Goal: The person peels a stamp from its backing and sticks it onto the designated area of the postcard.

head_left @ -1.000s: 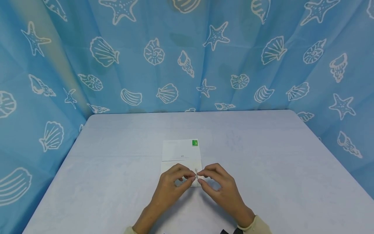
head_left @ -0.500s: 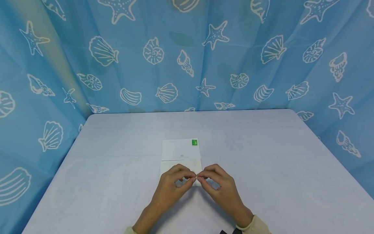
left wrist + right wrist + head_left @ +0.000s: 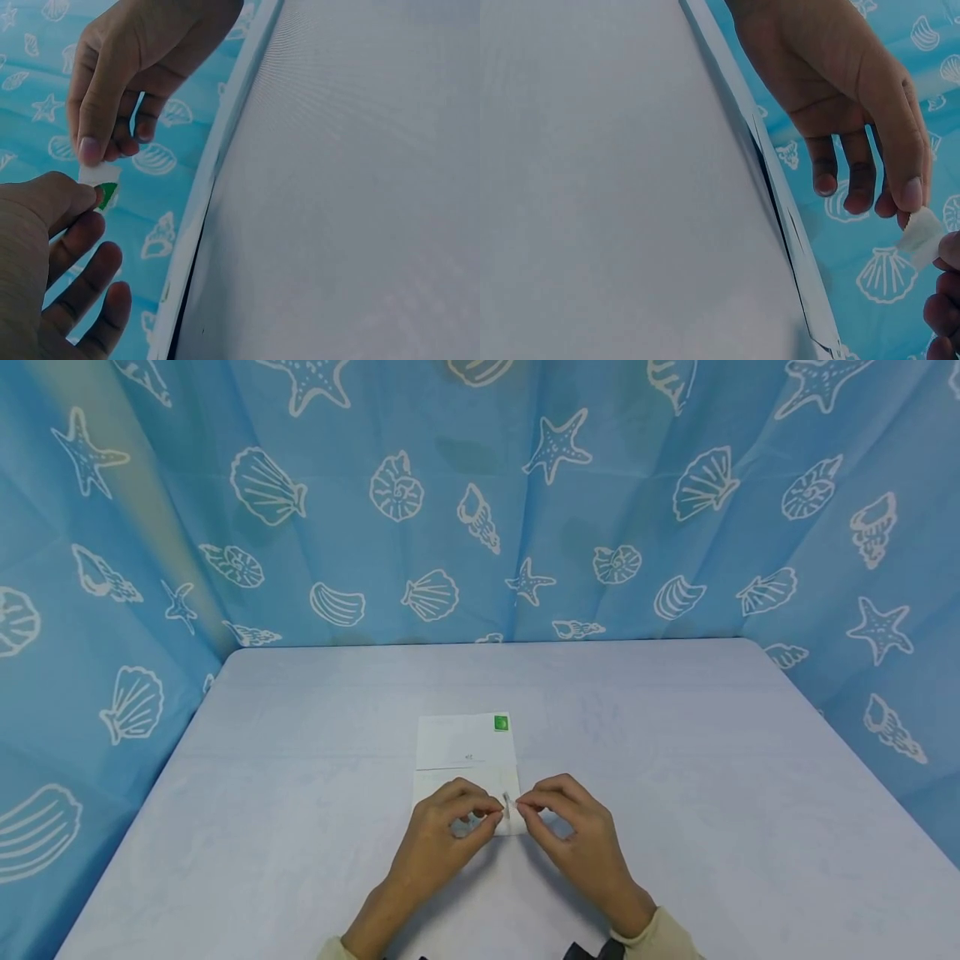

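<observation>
Both hands meet low over a white paper item, envelope-like, with a green square stamp in its far right corner. My left hand pinches a small piece of white paper between thumb and fingertips. On the other side of that piece, my right hand pinches it too. The left wrist view shows a green patch on the paper piece, by the left thumb tip. From the right wrist, the piece looks plain and slightly bent. The hands hide the paper item's near end.
A pale cloth covers the table. Behind it and at both sides hangs a blue curtain printed with white shells and starfish. Something dark sits by the right cuff at the bottom edge.
Half a second ago the fingertips touched each other. Now the right hand has shifted slightly right, and the small white piece shows in the gap. The left hand and the paper item stay put.
</observation>
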`<state>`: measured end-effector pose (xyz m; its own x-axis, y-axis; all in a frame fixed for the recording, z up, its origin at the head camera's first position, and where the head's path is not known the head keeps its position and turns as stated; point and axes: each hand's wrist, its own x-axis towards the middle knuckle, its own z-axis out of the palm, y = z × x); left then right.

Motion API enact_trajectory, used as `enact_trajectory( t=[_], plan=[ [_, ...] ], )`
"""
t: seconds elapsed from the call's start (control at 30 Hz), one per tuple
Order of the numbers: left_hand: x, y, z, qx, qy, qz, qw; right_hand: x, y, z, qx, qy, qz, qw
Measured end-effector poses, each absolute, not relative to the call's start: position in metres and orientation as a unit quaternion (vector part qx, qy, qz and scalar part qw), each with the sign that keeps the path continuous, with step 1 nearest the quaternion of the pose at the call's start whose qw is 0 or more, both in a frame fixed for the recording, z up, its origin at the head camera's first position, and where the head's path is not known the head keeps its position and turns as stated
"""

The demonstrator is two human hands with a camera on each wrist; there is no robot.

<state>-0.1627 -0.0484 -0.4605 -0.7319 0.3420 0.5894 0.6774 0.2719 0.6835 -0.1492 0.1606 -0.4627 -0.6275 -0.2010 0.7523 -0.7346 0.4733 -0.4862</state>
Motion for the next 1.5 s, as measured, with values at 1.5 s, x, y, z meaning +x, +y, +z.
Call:
enact_trajectory(
  t=[1.5],
  plan=[
    [-0.168, -0.054, -0.458, -0.303, -0.778, -0.513, 0.2, -0.167, 0.202, -0.46, 0.246, -0.861, 0.307, 0.323]
  ],
)
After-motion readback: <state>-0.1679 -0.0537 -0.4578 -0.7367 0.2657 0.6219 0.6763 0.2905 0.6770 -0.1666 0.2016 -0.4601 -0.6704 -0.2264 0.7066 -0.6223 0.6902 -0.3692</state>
